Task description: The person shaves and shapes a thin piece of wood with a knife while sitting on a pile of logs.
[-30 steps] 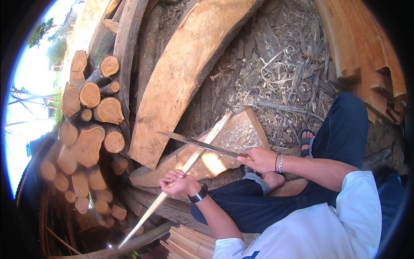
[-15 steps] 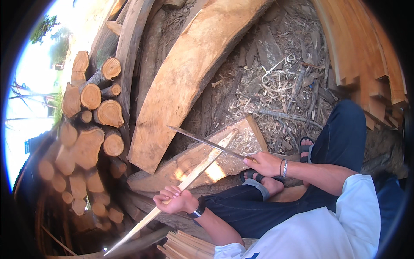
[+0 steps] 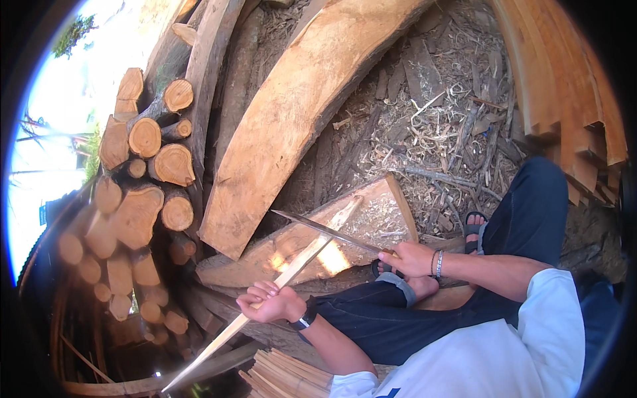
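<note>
shadowed logs [image 3: 120,275]; left hand [image 3: 271,304]: fingers curled round stick [image 3: 298,262]; right hand [image 3: 410,259]: seemingly round knife [image 3: 312,225], held end hidden.

Fierce daylight pours in on the left, and the open background [image 3: 60,142] burns right out to white! Below it the stacked logs [image 3: 141,215] sink into dimness, their lower ends hazy and soft. Two warm sun patches [image 3: 333,259] blaze on the wood slab [image 3: 385,212] before me, while my hands [image 3: 271,303] and the pale stick [image 3: 302,259] sit in gentler light, fairly crisp. Out right, the boards [image 3: 557,79] bow with the fisheye, and black swallows the rim!
</note>
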The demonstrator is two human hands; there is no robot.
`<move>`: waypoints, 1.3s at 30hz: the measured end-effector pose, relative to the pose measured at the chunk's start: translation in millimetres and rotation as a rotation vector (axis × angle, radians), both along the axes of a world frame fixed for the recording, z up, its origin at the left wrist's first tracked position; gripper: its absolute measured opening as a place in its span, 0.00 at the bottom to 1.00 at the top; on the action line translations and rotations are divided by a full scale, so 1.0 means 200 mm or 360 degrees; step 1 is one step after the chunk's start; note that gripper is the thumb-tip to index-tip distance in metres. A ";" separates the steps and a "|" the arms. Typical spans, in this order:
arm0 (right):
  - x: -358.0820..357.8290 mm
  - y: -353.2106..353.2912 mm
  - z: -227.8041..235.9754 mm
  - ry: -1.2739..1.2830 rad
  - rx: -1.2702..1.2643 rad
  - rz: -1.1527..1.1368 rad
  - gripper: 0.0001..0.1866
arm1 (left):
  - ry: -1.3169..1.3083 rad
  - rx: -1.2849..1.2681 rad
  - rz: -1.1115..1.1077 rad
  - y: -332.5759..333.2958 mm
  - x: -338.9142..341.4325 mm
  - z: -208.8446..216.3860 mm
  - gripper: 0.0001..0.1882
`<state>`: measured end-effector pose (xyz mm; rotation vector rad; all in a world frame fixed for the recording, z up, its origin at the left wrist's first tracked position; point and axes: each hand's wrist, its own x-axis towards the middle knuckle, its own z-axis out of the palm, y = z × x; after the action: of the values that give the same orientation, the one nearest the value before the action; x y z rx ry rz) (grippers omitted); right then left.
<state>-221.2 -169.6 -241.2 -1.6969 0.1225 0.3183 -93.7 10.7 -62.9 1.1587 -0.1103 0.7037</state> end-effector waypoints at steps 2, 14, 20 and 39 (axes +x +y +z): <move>0.00 -0.03 0.07 -0.0056 0.0005 0.0009 0.39 | -0.0009 -0.0031 0.0029 -0.01 0.00 0.00 0.22; 0.00 -0.04 0.09 0.0119 -0.0027 -0.0010 0.38 | 0.0003 -0.0043 0.0088 -0.03 0.00 0.00 0.23; 0.01 0.04 0.12 -0.0318 -0.0025 -0.0057 0.38 | -0.0016 0.0013 0.0049 -0.04 -0.01 0.00 0.23; 0.04 -0.06 -0.11 0.0298 -0.0114 -0.0170 0.40 | -0.0019 -0.0036 0.0101 -0.04 0.00 -0.01 0.23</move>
<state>-213.0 -181.4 -262.6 -1.7216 0.3652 0.3964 -93.6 3.6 -64.3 1.1406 -0.0755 0.7663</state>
